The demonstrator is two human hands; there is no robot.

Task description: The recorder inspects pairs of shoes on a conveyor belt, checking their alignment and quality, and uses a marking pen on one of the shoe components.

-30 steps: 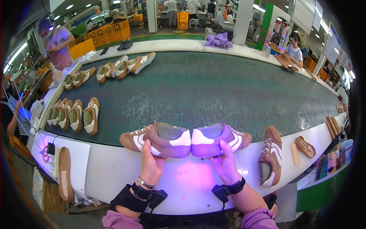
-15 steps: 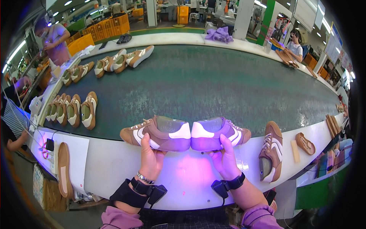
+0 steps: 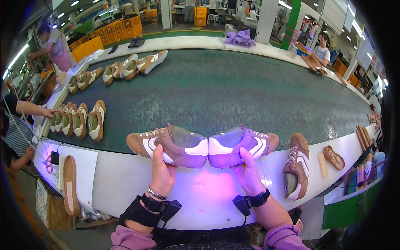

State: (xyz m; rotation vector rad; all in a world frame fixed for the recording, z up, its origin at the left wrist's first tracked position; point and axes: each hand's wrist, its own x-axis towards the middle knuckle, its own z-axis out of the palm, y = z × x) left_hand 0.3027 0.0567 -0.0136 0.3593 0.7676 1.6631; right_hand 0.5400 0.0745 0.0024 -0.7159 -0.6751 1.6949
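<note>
My left hand [image 3: 161, 173] is closed round a brown sneaker [image 3: 166, 143] with white stripes, its toe pointing left. In my right hand [image 3: 248, 173] is a matching sneaker [image 3: 243, 145], toe to the right, tinted violet by the light. The two white heels meet in the middle, above the edge of the white worktop [image 3: 200, 208]. Inside each shoe shows a grey-green insert. My thumbs press the near sides; the other fingers are mostly hidden beneath. Right of my right hand, a single brown sneaker [image 3: 296, 166] rests on the worktop, touched by neither hand.
Beyond lies a green conveyor belt [image 3: 216, 91] with several sneakers [image 3: 88, 118] at its left. A brown sole [image 3: 71, 185] lies left on the worktop; a pale strip [image 3: 323, 165] and brown shoe part [image 3: 333, 157] lie right. A co-worker's hand [image 3: 50, 113] reaches the left shoes.
Both held sneakers have tilted, their toes swinging slightly outward, heels still together. At the left, a co-worker's arm has reached in toward the row of shoes.
</note>
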